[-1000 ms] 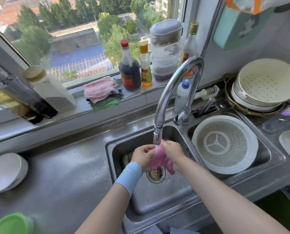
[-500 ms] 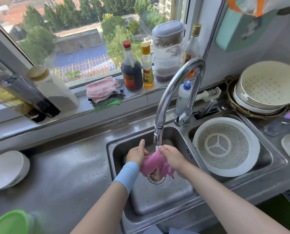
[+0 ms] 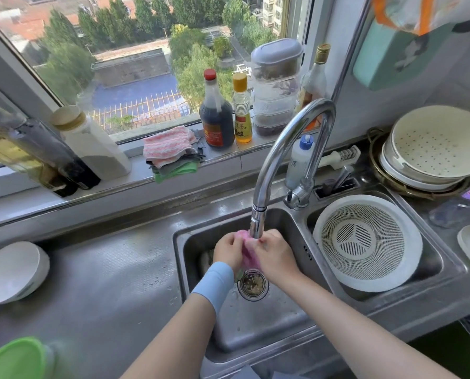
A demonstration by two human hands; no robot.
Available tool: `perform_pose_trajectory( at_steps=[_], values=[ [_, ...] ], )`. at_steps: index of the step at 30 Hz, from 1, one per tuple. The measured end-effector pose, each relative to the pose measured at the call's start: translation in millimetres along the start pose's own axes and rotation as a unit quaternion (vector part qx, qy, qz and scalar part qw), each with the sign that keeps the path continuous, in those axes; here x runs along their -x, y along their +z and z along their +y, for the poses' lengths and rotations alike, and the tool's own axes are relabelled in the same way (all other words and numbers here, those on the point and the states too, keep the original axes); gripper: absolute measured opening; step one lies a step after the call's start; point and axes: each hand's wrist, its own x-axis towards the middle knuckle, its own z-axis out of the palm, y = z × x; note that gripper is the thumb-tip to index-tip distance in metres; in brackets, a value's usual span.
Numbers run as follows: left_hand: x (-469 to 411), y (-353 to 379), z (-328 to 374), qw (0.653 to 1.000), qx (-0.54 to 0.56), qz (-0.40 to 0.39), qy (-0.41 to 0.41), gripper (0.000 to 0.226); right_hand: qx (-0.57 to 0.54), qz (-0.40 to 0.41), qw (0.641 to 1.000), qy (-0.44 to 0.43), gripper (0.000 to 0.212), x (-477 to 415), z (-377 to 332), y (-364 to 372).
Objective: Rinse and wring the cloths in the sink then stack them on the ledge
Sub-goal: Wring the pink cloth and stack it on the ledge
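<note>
Fingers (image 3: 236, 241) of the left hand (image 3: 228, 251) and of the right hand (image 3: 273, 254) are curled tight round the pink cloth (image 3: 248, 259). It's bunched btw two fists, knuckles up, hands touching, only a bit of fabric poking out top & bottom. Gripped like that prob b/c squeezing a wad under water pushes the dirt out. Reads as the rinse step going over into wringing, my guess

The wad sits right under the tap nozzle (image 3: 256, 228), nearly touching it, so any flow lands straight on the fabric; can't make out the stream itself. Hands are over the drain strainer (image 3: 253, 284) in the left basin of the sink (image 3: 255, 332), so run-off goes straight down & not onto the table (image 3: 105, 269). Blue wristband (image 3: 214, 279) on the left wrist. Smth greyish low in the basin behind that wrist, maybe another cloth waiting, too hidden to tell

Further out: the right basin is filled by a white colander (image 3: 367, 242), likely why all the work is in the left one. Up on the ledge (image 3: 222, 161) lies the stack of cloths (image 3: 171, 157), pink-striped on top, grey & green under. It's just beside the dark sauce bottle (image 3: 217, 119), near the sink but out of the wet. So several look done; this one goes on top once wrung. Risk: wrung too lightly, it drips onto the dry stack
</note>
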Motion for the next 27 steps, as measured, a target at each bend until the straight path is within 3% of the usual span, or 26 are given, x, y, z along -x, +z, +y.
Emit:
perform_pose_trajectory(
  at_steps=[6, 10, 14, 17, 19, 22, 25, 27],
  values=[
    [8.2, 17.9, -7.8, 0.998, -0.016, -0.041, 0.037, 0.028, 0.026, 0.059, 0.997, 0.049, 0.022, -6.5, -0.3, -1.5],
    [4.0, 13.0, -0.2, 1.0, 0.021, -0.001, 0.005, 0.024, 0.067, 0.004, 0.998, 0.007, 0.026, 7.1, -12.3, 19.4],
    [14.6, 24.7, 0.3, 0.999, -0.001, -0.042, -0.002, 0.032, 0.007, 0.037, 0.994, 0.104, 0.023, -10.2, -14.7, -2.1],
    [7.7, 18.9, 5.6, 0.999, 0.023, -0.038, -0.014, 0.023, 0.0, -0.024, 0.996, 0.092, 0.02, -1.6, -18.5, 1.3],
    [3.7, 12.7, 5.4, 0.999, 0.019, -0.024, -0.016, 0.026, 0.081, -0.075, 0.993, 0.037, 0.016, 0.8, -13.7, 6.1],
    [8.1, 13.5, -0.2, 0.995, -0.053, -0.09, 0.01, 0.026, 0.063, -0.039, 0.993, 0.086, 0.029, -12.6, -2.7, -7.4],
    [10.2, 8.4, 1.4, 0.972, -0.157, -0.172, 0.022, 0.003, -0.007, -0.025, 0.994, 0.109, 0.043, -20.4, 1.7, -16.2],
    [5.3, -3.0, 2.8, 0.945, -0.271, -0.18, 0.027, 0.013, -0.071, -0.045, 0.99, 0.117, 0.049, -19.3, 0.8, -20.0]
  ],
)
